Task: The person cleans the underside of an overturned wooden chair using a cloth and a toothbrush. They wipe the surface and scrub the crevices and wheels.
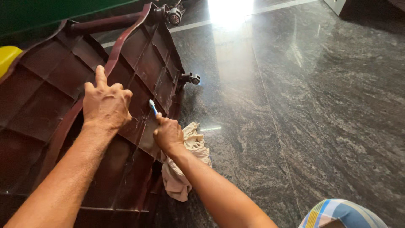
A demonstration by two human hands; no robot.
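A dark maroon plastic piece of furniture [46,84] lies tipped over on the floor, its ribbed underside facing up. My left hand [105,103] rests flat on a raised rib, fingers spread. My right hand [168,134] grips a blue and white toothbrush [152,106], its head pressed against the ribbed underside just right of my left hand. A crumpled beige cloth [187,158] lies under my right wrist, partly on the floor.
Two small caster wheels [190,78] [172,15] stick out from the furniture's right edge. Polished dark granite floor [320,105] spreads to the right with a bright glare at the top. A yellow object [7,57] shows at far left, checked cloth [341,213] at the bottom right.
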